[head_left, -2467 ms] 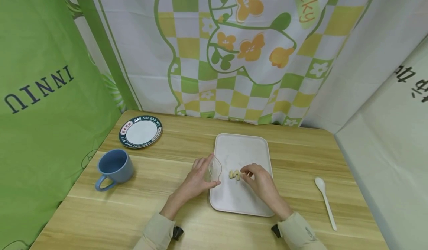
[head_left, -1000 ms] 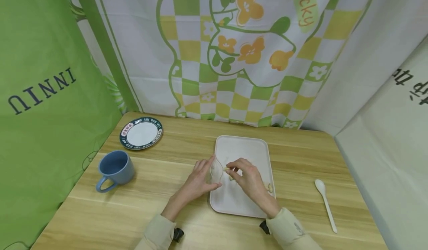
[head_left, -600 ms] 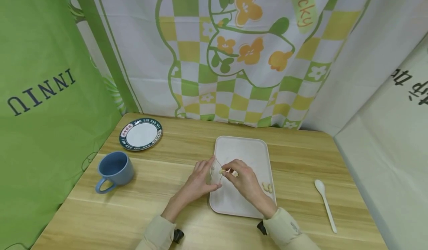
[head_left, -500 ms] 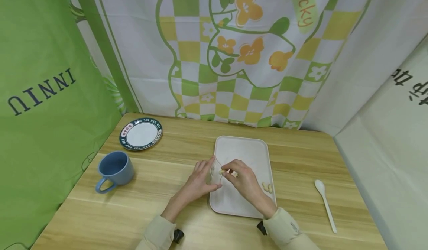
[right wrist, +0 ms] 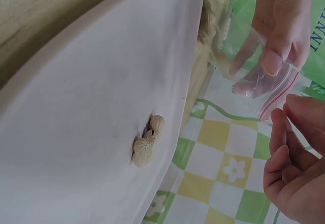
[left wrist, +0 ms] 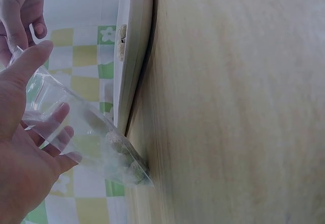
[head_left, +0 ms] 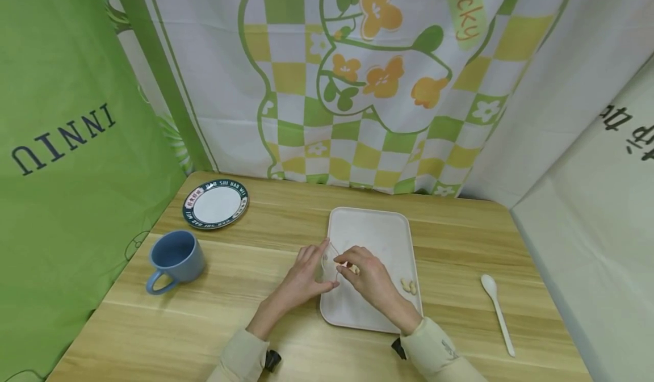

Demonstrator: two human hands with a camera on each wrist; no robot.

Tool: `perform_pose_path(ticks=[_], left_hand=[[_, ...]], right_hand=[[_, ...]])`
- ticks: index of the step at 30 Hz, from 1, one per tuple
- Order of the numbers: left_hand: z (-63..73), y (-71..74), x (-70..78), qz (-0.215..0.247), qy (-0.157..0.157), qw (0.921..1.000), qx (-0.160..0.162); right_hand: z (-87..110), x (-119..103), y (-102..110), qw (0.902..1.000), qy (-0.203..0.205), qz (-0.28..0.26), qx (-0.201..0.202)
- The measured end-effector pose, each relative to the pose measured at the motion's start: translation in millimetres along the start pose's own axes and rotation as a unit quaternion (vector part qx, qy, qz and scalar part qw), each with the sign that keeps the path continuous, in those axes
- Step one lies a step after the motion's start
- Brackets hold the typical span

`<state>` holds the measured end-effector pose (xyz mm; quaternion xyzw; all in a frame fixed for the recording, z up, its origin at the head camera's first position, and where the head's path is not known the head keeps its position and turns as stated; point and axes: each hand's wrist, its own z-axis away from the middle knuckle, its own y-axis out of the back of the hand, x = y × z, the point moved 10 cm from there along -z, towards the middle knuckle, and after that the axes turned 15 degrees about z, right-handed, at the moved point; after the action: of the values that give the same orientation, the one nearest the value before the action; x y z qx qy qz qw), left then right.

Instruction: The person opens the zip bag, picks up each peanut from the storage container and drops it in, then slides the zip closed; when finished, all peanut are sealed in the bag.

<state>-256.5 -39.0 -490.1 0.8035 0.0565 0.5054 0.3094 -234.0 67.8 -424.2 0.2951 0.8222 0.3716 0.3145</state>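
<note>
My left hand [head_left: 305, 271] holds a clear zip bag [left wrist: 91, 137] at its mouth, thumb on one side and spread fingers on the other. Several peanuts [left wrist: 122, 158] lie in the bottom of the bag. A blurred brownish shape [right wrist: 223, 59] shows inside the bag, perhaps a falling peanut. At the bag's mouth is my right hand [head_left: 370, 274], with fingers bent and thumb and index tips close together; no peanut is seen between them. On the pale tray [head_left: 370, 229] lie peanuts near its right edge [head_left: 409, 286], and another partly hidden behind the right hand.
A blue mug [head_left: 177, 260] stands at the table's left, with a dark-rimmed plate [head_left: 216, 204] behind it. On the right lies a white spoon [head_left: 497, 311]. Patterned cloth [head_left: 368, 143] hangs along the table's back edge.
My right hand has gone from the tray to the bag mouth with a pinched peanut, which no longer shows at its fingertips. The left hand has stayed in place with the bag.
</note>
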Motion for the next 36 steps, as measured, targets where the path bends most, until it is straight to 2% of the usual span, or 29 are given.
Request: perform_pose_path(ticks=[7,13,18,23,27,36], left_hand=[[0.5,1.2,1.6,0.007,-0.001,1.0000,0.000],[0.3,4.1,1.2,0.005,-0.004,1.0000,0.006],[0.8,4.0,-1.4,0.008,0.003,1.0000,0.002],[0.8,4.6,-2.2,0.012,0.008,0.9999,0.001],[1.1,4.6,-2.9,0.019,0.015,0.9997,-0.002],[2.4,3.3,-2.8,0.017,0.012,0.9998,0.000]], right_hand=[[2.2,6.2,3.7,0.9999,-0.005,0.012,0.005],[7.0,21.9,13.3,0.9992,-0.017,0.029,0.020],[16.4,40.7,16.4,0.9978,-0.045,0.044,0.020],[24.6,57.6,6.4,0.9932,-0.093,0.064,-0.029],[31.1,70.8,-8.6,0.9827,-0.145,0.072,-0.090],[35.1,81.7,-27.5,0.9657,-0.188,0.099,-0.150]])
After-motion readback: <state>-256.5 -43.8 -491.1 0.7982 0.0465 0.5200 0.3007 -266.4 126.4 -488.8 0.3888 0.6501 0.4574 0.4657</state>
